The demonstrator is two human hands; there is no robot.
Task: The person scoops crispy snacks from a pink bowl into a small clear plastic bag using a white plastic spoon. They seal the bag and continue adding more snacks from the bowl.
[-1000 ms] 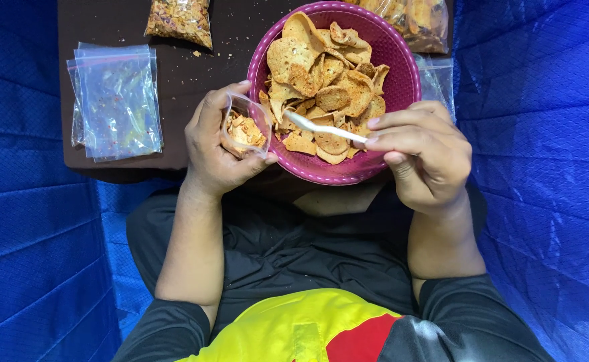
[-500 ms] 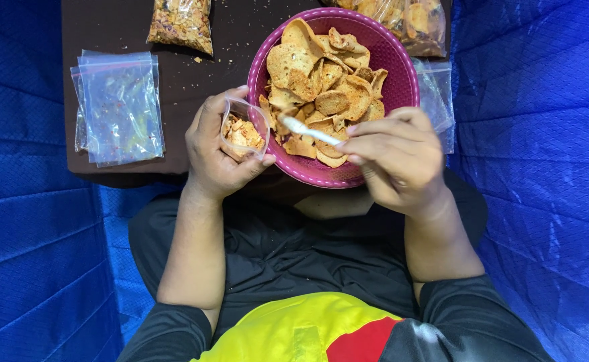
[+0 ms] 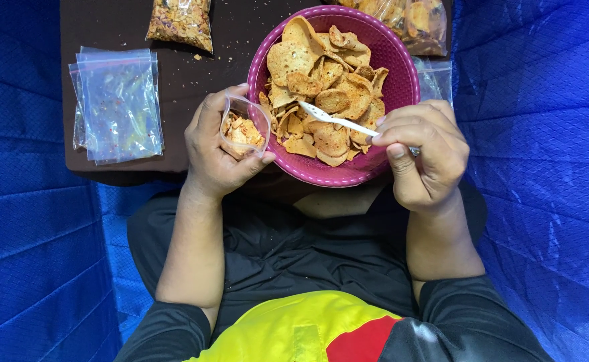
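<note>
My left hand [image 3: 213, 149] holds a small clear plastic bag [image 3: 244, 129] open beside the bowl, with some orange chips inside it. My right hand [image 3: 423, 153] grips a white plastic spoon [image 3: 338, 121] whose tip lies on the chips [image 3: 324, 87] in a round magenta bowl [image 3: 402, 80]. The bowl stands on a dark brown table [image 3: 227, 33], near its front edge, and is heaped with flat orange-brown chips.
A stack of empty clear zip bags [image 3: 117, 104] lies at the table's left. A filled snack bag [image 3: 182, 20] sits at the back, another filled bag [image 3: 412, 23] at the back right. Blue padded walls [image 3: 33, 221] close in both sides.
My right hand has shifted a little right and the spoon has drawn back across the chips. The left hand with its bag has stayed put.
</note>
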